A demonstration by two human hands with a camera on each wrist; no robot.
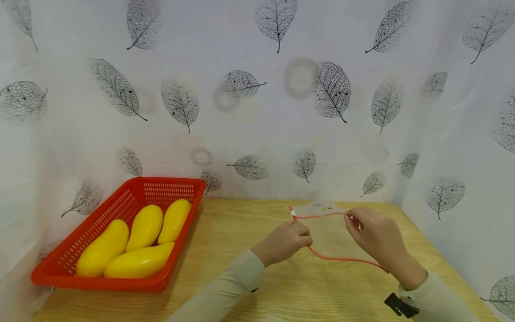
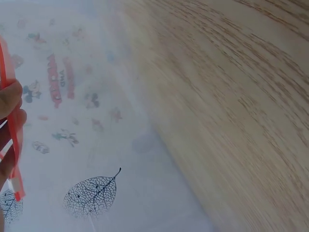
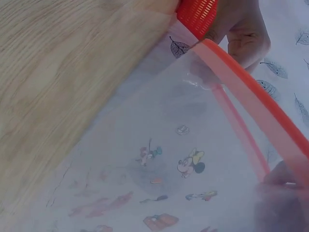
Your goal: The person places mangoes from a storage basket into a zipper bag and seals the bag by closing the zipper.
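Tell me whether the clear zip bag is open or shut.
Open: both hands, left hand and right hand, hold the bag's red edges apart, leaving a gap between them.

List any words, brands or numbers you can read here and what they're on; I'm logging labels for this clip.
Nothing here can be read for certain.
Clear bag with the red zip strip: cartoon mouse pictures; the red lettering printed on it is too blurred to read.
Red basket and yellow fruits: no text.
Wall sheet: leaf prints only, no writing.
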